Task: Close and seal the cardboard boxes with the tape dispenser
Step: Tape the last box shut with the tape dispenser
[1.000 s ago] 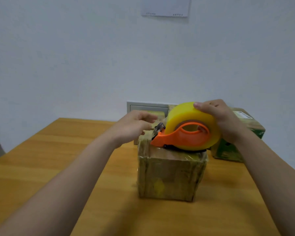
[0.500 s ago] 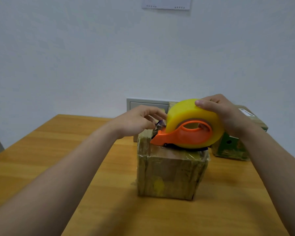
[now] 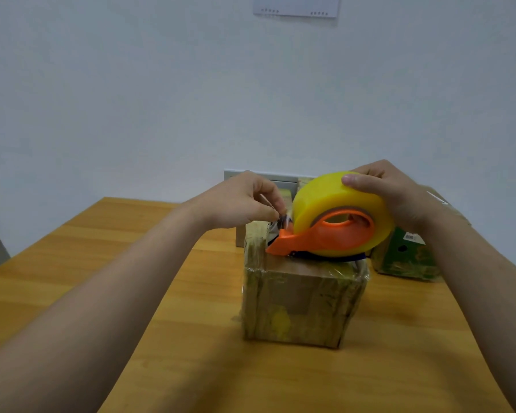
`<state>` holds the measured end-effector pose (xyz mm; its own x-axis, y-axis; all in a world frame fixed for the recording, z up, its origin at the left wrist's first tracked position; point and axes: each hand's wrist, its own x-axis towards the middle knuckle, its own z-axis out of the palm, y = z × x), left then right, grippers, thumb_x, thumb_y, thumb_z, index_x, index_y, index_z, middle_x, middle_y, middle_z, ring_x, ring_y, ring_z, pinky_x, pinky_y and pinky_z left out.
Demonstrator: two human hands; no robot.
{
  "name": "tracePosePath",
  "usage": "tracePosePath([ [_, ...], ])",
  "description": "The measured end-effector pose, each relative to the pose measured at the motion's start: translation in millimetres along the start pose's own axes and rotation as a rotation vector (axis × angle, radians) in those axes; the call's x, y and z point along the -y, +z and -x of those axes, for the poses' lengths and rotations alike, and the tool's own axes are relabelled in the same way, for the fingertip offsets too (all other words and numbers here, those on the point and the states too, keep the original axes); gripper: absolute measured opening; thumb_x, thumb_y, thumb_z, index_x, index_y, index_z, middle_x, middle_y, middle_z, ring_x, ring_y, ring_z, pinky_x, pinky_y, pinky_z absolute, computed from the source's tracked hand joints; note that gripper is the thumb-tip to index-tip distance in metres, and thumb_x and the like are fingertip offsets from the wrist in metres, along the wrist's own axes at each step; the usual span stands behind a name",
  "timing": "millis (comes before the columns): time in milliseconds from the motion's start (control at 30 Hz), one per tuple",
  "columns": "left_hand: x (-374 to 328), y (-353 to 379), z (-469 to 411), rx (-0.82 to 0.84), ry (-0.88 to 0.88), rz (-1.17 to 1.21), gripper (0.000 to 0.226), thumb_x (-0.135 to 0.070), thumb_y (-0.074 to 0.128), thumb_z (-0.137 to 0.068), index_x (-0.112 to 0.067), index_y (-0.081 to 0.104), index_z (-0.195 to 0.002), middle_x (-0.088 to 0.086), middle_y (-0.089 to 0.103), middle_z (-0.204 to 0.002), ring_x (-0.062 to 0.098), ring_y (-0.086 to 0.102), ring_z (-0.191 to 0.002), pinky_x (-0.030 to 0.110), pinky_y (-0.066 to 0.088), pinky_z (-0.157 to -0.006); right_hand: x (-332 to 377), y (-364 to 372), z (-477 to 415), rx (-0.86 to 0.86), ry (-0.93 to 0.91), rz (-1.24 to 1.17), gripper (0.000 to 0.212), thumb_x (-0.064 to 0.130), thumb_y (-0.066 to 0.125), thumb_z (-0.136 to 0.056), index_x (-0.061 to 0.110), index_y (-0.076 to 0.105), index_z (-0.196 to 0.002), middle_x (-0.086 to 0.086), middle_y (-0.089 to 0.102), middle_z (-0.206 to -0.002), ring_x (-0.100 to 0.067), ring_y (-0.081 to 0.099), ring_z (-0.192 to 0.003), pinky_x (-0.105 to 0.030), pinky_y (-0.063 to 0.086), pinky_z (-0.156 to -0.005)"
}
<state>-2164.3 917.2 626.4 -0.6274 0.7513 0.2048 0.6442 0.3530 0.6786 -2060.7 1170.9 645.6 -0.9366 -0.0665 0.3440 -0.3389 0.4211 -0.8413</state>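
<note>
The right hand [image 3: 396, 198] grips the tape dispenser [image 3: 334, 225] atop the cardboard box [image 3: 301, 299] mid-bench [image 3: 72, 263]; the left hand [image 3: 242, 204] pinches the tape end [image 3: 277, 226] at its nose.

Tape dispenser [image 3: 325, 236] on box [image 3: 301, 302], table [image 3: 102, 263] beneath

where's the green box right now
In the head view the green box sits on the wooden table, right of the taped cardboard box and just behind it, partly hidden by the right hand and wrist.

2 bare forearms [image 3: 125, 287] and wrists [image 3: 191, 214]
</note>
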Motion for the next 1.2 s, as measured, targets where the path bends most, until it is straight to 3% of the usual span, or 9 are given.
tracePosePath([
  [167,-4,-3,-1,-0.018,0.017,-0.050,0.004,-0.020,0.073,-0.094,-0.018,0.077,-0.092,0.003,0.076,-0.092,0.020,0.072,-0.089,0.043,0.060,-0.086,3,-2,-5,-0.003,0.033,0.065,0.071,0.060,0.068,-0.074,-0.010,0.058,-0.073,-0.021,0.059,-0.067,-0.029,0.058,-0.060,-0.034,0.048,-0.062],
  [300,-2,-3,-3,0.017,-0.009,-0.005,0.007,-0.019,0.073,-0.095,-0.013,0.074,-0.093,0.007,0.075,-0.093,0.018,0.071,-0.087,0.031,0.056,-0.079,8,-4,-6,0.017,0.058,0.099,0.050,0.062,0.068,-0.073,0.013,0.071,-0.067,-0.013,0.068,-0.068,-0.025,0.065,-0.062,-0.033,0.051,-0.064],
  [433,2,-3,-4,0.054,-0.018,0.053,0.009,-0.017,0.070,-0.096,-0.008,0.072,-0.095,0.012,0.074,-0.093,0.015,0.067,-0.084,0.033,0.052,-0.081,14,-5,-10,0.030,0.084,0.172,0.072,0.067,0.068,-0.071,-0.005,0.066,-0.076,-0.027,0.066,-0.076,-0.030,0.062,-0.066,-0.040,0.050,-0.071],
  [533,5,0,-5,0.097,-0.014,0.045,0.006,-0.014,0.069,-0.096,-0.009,0.068,-0.094,0.023,0.069,-0.096,0.022,0.063,-0.084,0.045,0.052,-0.082,18,-4,-9,0.042,0.097,0.195,0.069,0.067,0.068,-0.071,-0.002,0.066,-0.074,-0.023,0.066,-0.074,-0.029,0.062,-0.065,-0.041,0.049,-0.071],
  [600,4,2,-6,0.128,-0.014,0.060,0.007,-0.009,0.069,-0.095,-0.010,0.065,-0.090,0.018,0.067,-0.083,0.022,0.063,-0.078,0.048,0.053,-0.078,19,-2,-9,0.035,0.101,0.209,0.072,0.068,0.069,-0.070,-0.004,0.064,-0.074,-0.029,0.062,-0.074,-0.030,0.059,-0.065,-0.042,0.047,-0.071],
  [733,-4,2,-8,0.138,-0.080,0.087,0.014,-0.009,0.068,-0.097,-0.011,0.062,-0.084,-0.005,0.064,-0.066,0.014,0.054,-0.062,0.026,0.047,-0.062,21,0,-12,0.057,0.114,0.250,0.065,0.069,0.068,-0.071,0.003,0.066,-0.068,-0.020,0.061,-0.068,-0.027,0.057,-0.062,-0.040,0.046,-0.069],
  [900,-14,-10,-13,0.136,-0.225,0.018,0.017,-0.026,0.076,-0.093,-0.009,0.076,-0.090,0.004,0.066,-0.072,0.013,0.057,-0.065,0.030,0.046,-0.065,24,-3,-15,0.069,0.158,0.265,0.057,0.067,0.068,-0.074,0.011,0.075,-0.074,-0.016,0.072,-0.076,-0.022,0.067,-0.067,-0.041,0.051,-0.077],
  [1033,-19,-12,-14,0.047,-0.227,-0.073,0.015,-0.029,0.081,-0.089,-0.014,0.081,-0.088,0.005,0.077,-0.077,0.011,0.066,-0.065,0.017,0.048,-0.055,23,-2,-16,0.067,0.207,0.215,0.066,0.068,0.073,-0.066,0.005,0.077,-0.086,-0.016,0.076,-0.085,-0.028,0.071,-0.073,-0.043,0.054,-0.081],
  [1200,-18,-8,-13,-0.003,-0.286,-0.161,0.030,-0.045,0.083,-0.082,-0.015,0.082,-0.084,0.001,0.078,-0.081,0.012,0.074,-0.076,0.027,0.050,-0.068,26,0,-15,0.074,0.260,0.137,0.059,0.058,0.077,-0.072,0.006,0.078,-0.098,-0.016,0.078,-0.093,-0.029,0.075,-0.080,-0.040,0.056,-0.078],
])
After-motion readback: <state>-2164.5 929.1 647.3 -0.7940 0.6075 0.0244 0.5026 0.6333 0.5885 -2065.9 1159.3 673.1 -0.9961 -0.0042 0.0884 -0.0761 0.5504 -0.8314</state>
